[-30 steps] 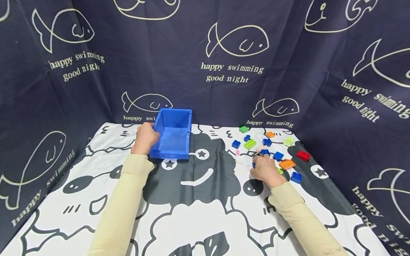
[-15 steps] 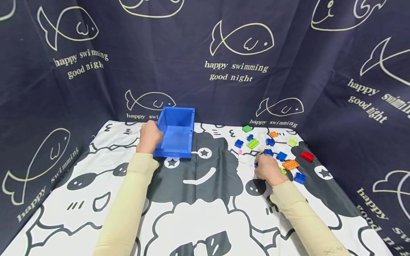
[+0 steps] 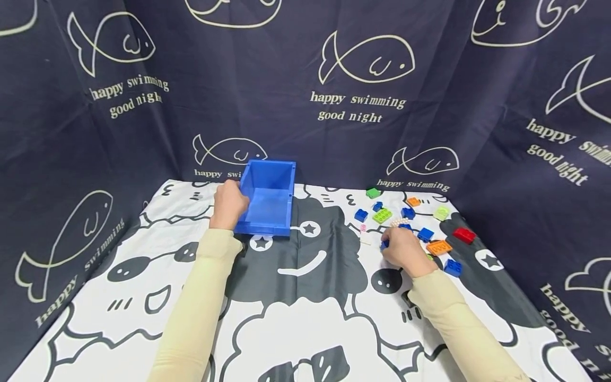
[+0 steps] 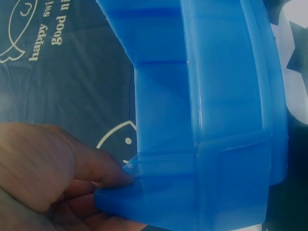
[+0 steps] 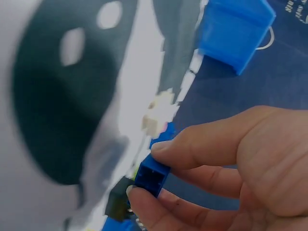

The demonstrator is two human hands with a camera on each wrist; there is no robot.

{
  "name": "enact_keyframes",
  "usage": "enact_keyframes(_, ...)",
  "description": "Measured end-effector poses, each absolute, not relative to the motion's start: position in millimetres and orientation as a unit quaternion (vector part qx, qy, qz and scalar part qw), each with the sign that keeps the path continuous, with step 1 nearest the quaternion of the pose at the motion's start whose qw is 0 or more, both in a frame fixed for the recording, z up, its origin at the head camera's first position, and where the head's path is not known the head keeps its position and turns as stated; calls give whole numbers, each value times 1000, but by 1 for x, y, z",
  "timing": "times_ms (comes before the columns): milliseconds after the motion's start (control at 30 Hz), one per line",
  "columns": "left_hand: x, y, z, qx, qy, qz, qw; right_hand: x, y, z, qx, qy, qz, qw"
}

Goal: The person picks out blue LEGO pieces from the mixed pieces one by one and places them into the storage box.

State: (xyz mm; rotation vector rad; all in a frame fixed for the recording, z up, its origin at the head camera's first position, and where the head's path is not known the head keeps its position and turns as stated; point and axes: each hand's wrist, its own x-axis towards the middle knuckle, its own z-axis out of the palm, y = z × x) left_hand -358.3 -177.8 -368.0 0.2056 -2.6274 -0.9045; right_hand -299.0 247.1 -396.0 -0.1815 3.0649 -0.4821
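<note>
1. Near the right edge of the cloth [image 3: 315, 334], your right hand [image 3: 406, 248] pinches a small blue brick [image 5: 152, 176] between thumb and fingertip, parted only by the brick's width. Its hollow side shows in the right wrist view; gripping opposite sides seems to suit so small a piece. Whether it is clear of the cloth, I cannot tell.

2. Your left hand [image 3: 230, 204] grips the left wall of the blue bin [image 3: 262, 229], thumb on one face, fingers curled against the other, probably to steady it.

3. That bin stands by the cloth's far edge, left of centre, before the dark curtain [image 3: 277, 90]. Its open side and bare floor face you, likely for easy reach.

4. Around your right hand lie loose pieces: an orange brick [image 3: 439, 247] and a red brick [image 3: 464, 235] toward the right edge, a green brick [image 3: 373, 193] by the far edge. Such spacing should leave fingers room.
</note>
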Motion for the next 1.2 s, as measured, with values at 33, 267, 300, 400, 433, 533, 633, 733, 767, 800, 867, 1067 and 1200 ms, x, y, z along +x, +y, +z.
enact_keyframes(33,-358,-178,-368,75,-928,-320,176,-300,245,-393,-63,985,-158,12)
enact_keyframes(267,-356,-181,-366,84,-926,-332,162,-306,226,-365,-93,982,-161,-30)
enact_keyframes(300,-356,-182,-366,85,-925,-333,160,-307,224,-360,-100,981,-161,-38)
enact_keyframes(400,-357,-184,-368,87,-926,-331,158,-310,217,-348,-114,979,-158,-61)
enact_keyframes(433,-357,-184,-368,87,-927,-330,158,-311,214,-344,-119,978,-159,-68)
enact_keyframes(533,-358,-185,-369,84,-928,-326,161,-315,205,-334,-121,976,-164,-80)
enact_keyframes(633,-358,-184,-369,80,-929,-323,164,-319,196,-325,-122,973,-174,-87)
enact_keyframes(733,-358,-183,-369,75,-930,-318,167,-321,187,-319,-125,971,-183,-92)
enact_keyframes(767,-358,-183,-369,74,-930,-317,169,-322,184,-317,-127,970,-186,-94)
enact_keyframes(800,-358,-183,-369,73,-931,-317,169,-323,181,-315,-127,969,-190,-93)
enact_keyframes(867,-358,-182,-369,71,-930,-317,172,-325,174,-311,-131,967,-196,-95)
enact_keyframes(1067,-360,-181,-369,69,-929,-322,171,-330,152,-297,-141,963,-200,-115)
enact_keyframes(1200,-359,-182,-369,70,-928,-324,168,-332,136,-288,-149,960,-205,-121)
